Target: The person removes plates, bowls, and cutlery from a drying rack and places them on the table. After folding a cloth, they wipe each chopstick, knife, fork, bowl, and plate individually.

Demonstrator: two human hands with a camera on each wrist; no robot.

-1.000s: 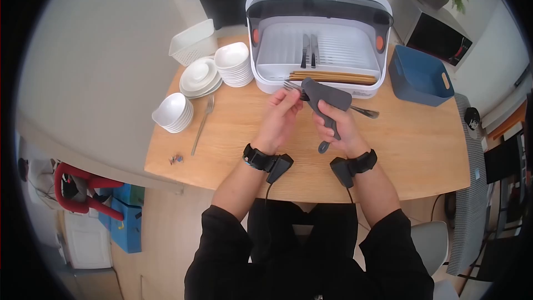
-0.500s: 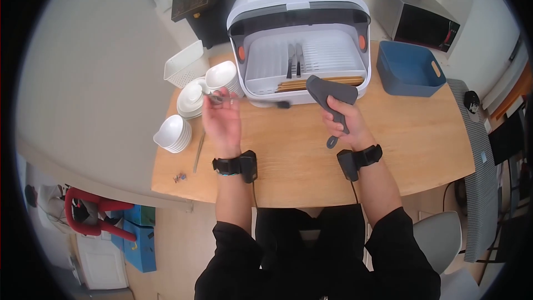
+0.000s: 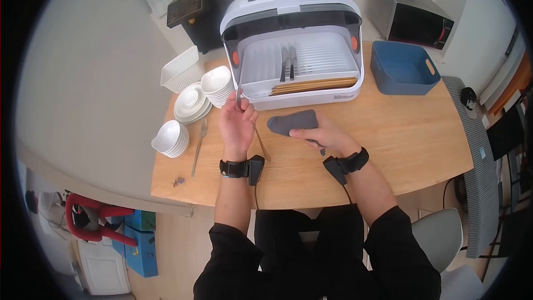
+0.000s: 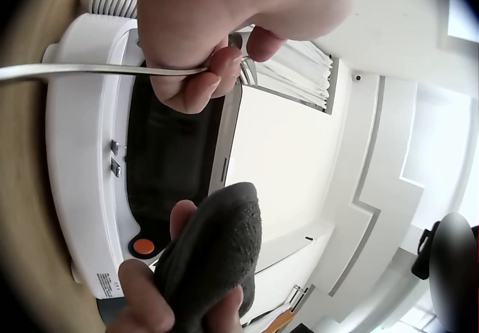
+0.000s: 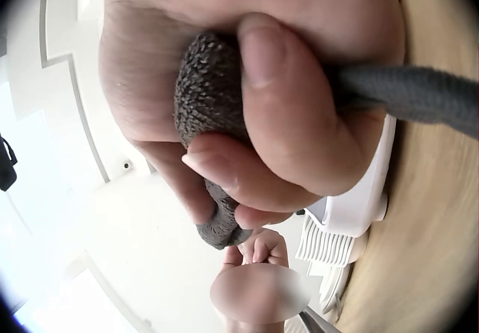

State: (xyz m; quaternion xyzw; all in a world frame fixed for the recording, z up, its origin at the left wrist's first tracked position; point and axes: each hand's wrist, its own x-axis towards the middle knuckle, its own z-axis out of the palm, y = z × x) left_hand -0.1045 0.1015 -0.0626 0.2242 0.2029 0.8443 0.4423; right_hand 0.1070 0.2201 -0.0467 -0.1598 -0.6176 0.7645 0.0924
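My left hand (image 3: 237, 125) pinches a metal fork (image 3: 261, 144) near its head, with the handle slanting down over the table. In the left wrist view the fork's handle (image 4: 82, 71) runs out to the left from the curled fingers. To the right, my right hand (image 3: 328, 133) grips a dark grey fuzzy cloth (image 3: 294, 122) that has a hanging loop; the cloth is bunched up in the fingers in the right wrist view. The cloth and the fork are apart. A second fork (image 3: 199, 147) lies on the table to the left of my left hand.
A white dish box (image 3: 302, 101) with its lid raised holds knives (image 3: 292, 64) and chopsticks (image 3: 316, 85). Stacked white bowls (image 3: 216, 83), plates (image 3: 191, 108) and a white basket (image 3: 180, 72) stand at left. A blue bin (image 3: 402, 80) stands at right.
The fork has left the cloth and gone left with my left hand, turning from level to steeply slanted. My right hand has lowered and turned the cloth to point left.
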